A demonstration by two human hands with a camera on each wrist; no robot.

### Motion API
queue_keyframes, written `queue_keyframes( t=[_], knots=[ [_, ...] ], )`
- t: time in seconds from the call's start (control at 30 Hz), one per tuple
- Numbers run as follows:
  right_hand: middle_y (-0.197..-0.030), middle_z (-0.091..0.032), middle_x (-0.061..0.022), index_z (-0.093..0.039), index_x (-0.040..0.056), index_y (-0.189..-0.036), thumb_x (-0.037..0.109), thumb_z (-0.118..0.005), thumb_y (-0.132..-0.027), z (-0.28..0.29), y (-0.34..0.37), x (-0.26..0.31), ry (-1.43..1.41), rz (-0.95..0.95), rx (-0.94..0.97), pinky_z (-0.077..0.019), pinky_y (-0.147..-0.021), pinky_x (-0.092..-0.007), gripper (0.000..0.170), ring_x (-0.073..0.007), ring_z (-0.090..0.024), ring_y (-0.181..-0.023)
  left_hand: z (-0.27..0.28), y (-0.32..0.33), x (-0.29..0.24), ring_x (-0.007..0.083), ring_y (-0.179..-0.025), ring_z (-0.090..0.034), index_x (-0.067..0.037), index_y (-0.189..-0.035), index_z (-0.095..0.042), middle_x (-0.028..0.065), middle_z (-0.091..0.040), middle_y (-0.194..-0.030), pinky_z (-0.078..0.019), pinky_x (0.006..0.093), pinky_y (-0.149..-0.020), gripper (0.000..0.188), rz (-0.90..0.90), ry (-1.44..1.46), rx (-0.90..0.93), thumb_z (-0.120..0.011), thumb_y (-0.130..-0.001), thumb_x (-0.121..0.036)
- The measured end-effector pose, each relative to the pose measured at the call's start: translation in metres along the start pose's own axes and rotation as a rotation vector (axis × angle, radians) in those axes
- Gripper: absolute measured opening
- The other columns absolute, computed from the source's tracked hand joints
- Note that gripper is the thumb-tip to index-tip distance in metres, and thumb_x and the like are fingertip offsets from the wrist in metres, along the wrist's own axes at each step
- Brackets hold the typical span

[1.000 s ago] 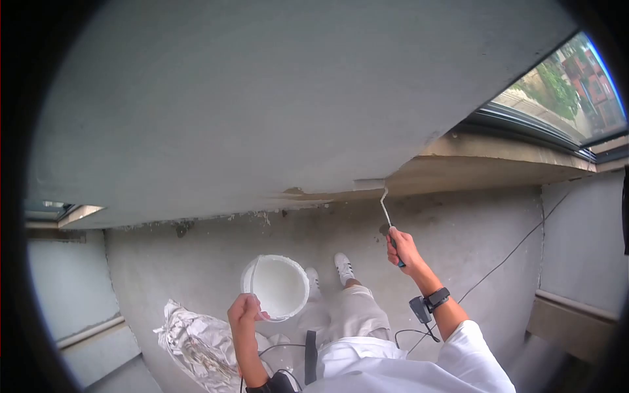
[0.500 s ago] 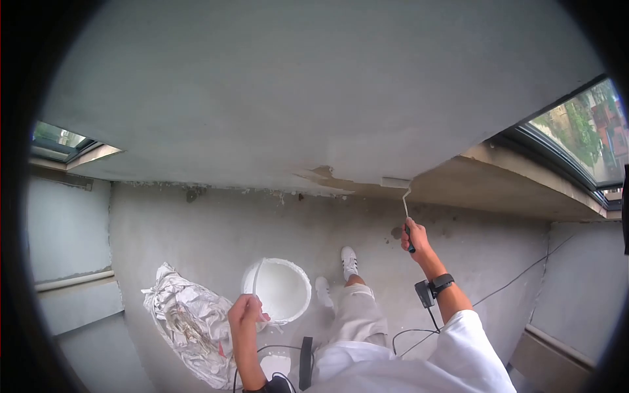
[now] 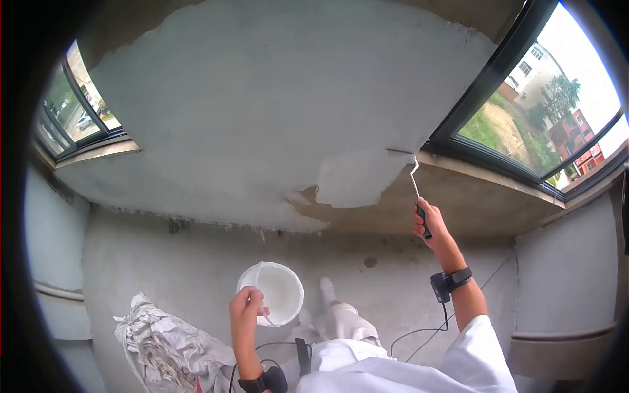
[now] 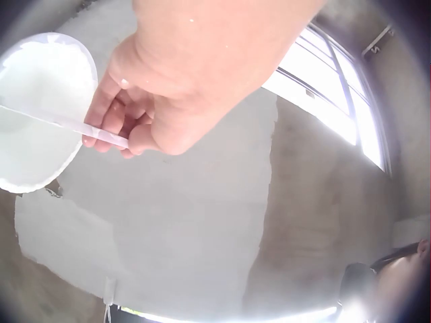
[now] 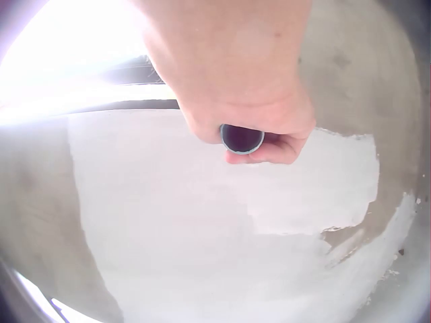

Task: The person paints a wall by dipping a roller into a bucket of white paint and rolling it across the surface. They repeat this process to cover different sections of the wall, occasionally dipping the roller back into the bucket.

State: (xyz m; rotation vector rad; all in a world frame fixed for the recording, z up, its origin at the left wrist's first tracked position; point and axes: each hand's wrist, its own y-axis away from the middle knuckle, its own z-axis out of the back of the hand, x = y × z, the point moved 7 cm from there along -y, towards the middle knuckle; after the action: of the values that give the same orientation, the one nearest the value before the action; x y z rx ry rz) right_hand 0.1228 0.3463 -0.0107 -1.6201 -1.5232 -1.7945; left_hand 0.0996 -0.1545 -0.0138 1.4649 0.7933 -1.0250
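Observation:
In the head view my right hand (image 3: 432, 224) grips the dark green handle of a small paint roller (image 3: 401, 152). Its sleeve lies against the wall beside the lower corner of the right window, at the upper end of a wet, paler strip. The handle's round butt end (image 5: 242, 139) shows under the hand in the right wrist view. My left hand (image 3: 247, 305) holds the pale strap handle (image 4: 64, 122) of a white bucket (image 3: 301, 288) with curled fingers. White paint fills part of the bucket, and its rim is smeared.
Pale coating (image 3: 275, 98) covers most of the wall, with a bare brown area (image 3: 357, 217) low down. Windows stand left and right (image 3: 498, 131). A crumpled, stained sack (image 3: 167, 334) lies on the floor by the bucket. A thin cable (image 3: 485, 281) runs behind my right arm.
The roller has risen from low on the wall to beside the window corner, leaving fresh pale coating below it. My head view has tilted up. The left hand keeps hold of the bucket handle.

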Motion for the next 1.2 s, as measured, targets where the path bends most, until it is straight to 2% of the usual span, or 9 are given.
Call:
queue_keyframes(
  t=[0.2, 0.3, 0.53, 0.6, 0.77, 0.83, 0.93, 1.03, 1.2],
  knots=[
    [-0.056, -0.041, 0.0016, -0.047, 0.0087, -0.084, 0.037, -0.047, -0.102, 0.008, -0.022, -0.03, 0.042, -0.064, 0.003, -0.0293, -0.037, -0.0267, 0.033, -0.011, -0.036, -0.038, 0.001, -0.005, 0.014, 0.0086, -0.064, -0.053, 0.002, -0.086, -0.06, 0.0028, -0.054, -0.078, -0.0531, 0.0256, -0.057, 0.022, 0.058, -0.02, -0.025, -0.053, -0.096, -0.015],
    [-0.056, -0.042, 0.0011, -0.048, 0.009, -0.084, 0.037, -0.047, -0.101, 0.028, -0.073, -0.087, -0.029, -0.219, -0.012, -0.03, -0.037, -0.0277, 0.033, -0.0113, -0.037, -0.039, -0.013, -0.027, 0.02, 0.0084, -0.063, -0.053, 0.002, -0.086, -0.061, 0.0024, -0.054, -0.078, -0.0526, 0.0253, -0.057, 0.022, 0.114, -0.058, -0.059, -0.053, -0.096, -0.016],
    [-0.056, -0.042, 0.0002, -0.047, 0.0096, -0.082, 0.031, -0.048, -0.097, 0.064, -0.205, -0.225, 0.001, -0.492, -0.103, -0.0319, -0.039, -0.0288, 0.027, -0.0127, -0.038, -0.041, -0.038, -0.07, 0.038, 0.0083, -0.063, -0.055, 0.002, -0.088, -0.061, 0.0017, -0.055, -0.078, -0.0483, 0.0236, -0.057, 0.021, 0.255, -0.111, -0.208, -0.055, -0.096, -0.017],
    [-0.056, -0.04, 0.0001, -0.046, 0.0097, -0.081, 0.028, -0.048, -0.096, 0.071, -0.226, -0.247, -0.021, -0.6, -0.15, -0.0313, -0.039, -0.0285, 0.024, -0.013, -0.038, -0.041, -0.039, -0.08, 0.051, 0.0089, -0.064, -0.056, 0.002, -0.09, -0.061, 0.0019, -0.057, -0.079, -0.0465, 0.0237, -0.058, 0.021, 0.293, -0.149, -0.221, -0.055, -0.097, -0.017],
    [-0.056, -0.039, 0.0004, -0.045, 0.0094, -0.08, 0.028, -0.047, -0.096, 0.068, -0.263, -0.282, -0.096, -0.674, -0.144, -0.0309, -0.04, -0.0283, 0.024, -0.0129, -0.038, -0.042, -0.048, -0.095, 0.068, 0.0098, -0.065, -0.056, 0.001, -0.09, -0.061, 0.0017, -0.055, -0.077, -0.047, 0.0242, -0.061, 0.021, 0.294, -0.124, -0.271, -0.056, -0.097, -0.018],
    [-0.055, -0.039, 0.0004, -0.045, 0.0094, -0.08, 0.029, -0.047, -0.096, 0.067, -0.262, -0.284, -0.086, -0.67, -0.125, -0.0308, -0.039, -0.0284, 0.025, -0.0128, -0.038, -0.042, -0.046, -0.097, 0.074, 0.0098, -0.066, -0.055, 0.001, -0.09, -0.06, 0.0014, -0.055, -0.077, -0.0464, 0.0244, -0.062, 0.021, 0.272, -0.126, -0.269, -0.056, -0.097, -0.018],
    [-0.054, -0.038, 0.0003, -0.045, 0.0095, -0.08, 0.031, -0.047, -0.097, 0.063, -0.23, -0.256, 0.013, -0.617, -0.09, -0.0306, -0.039, -0.0284, 0.028, -0.0126, -0.038, -0.041, -0.042, -0.094, 0.076, 0.0099, -0.066, -0.054, 0.0, -0.09, -0.06, 0.001, -0.055, -0.077, -0.0447, 0.025, -0.064, 0.021, 0.256, -0.095, -0.258, -0.056, -0.097, -0.02],
    [-0.053, -0.039, 0.0002, -0.046, 0.0092, -0.079, 0.034, -0.046, -0.099, 0.059, -0.186, -0.204, 0.131, -0.546, -0.099, -0.0302, -0.037, -0.0284, 0.032, -0.0126, -0.038, -0.04, -0.037, -0.086, 0.074, 0.0102, -0.066, -0.054, -0.001, -0.089, -0.06, 0.0011, -0.056, -0.078, -0.0431, 0.0254, -0.064, 0.02, 0.286, -0.059, -0.26, -0.056, -0.096, -0.019],
    [-0.053, -0.041, 0.0003, -0.049, 0.0076, -0.08, 0.038, -0.046, -0.101, 0.022, -0.093, -0.101, 0.276, -0.33, -0.067, -0.031, -0.037, -0.0271, 0.037, -0.0111, -0.04, -0.04, -0.016, -0.07, 0.046, 0.0099, -0.064, -0.054, -0.001, -0.088, -0.06, 0.0014, -0.057, -0.076, -0.0431, 0.0254, -0.062, 0.019, 0.183, -0.045, -0.18, -0.054, -0.094, -0.019]
  ],
)
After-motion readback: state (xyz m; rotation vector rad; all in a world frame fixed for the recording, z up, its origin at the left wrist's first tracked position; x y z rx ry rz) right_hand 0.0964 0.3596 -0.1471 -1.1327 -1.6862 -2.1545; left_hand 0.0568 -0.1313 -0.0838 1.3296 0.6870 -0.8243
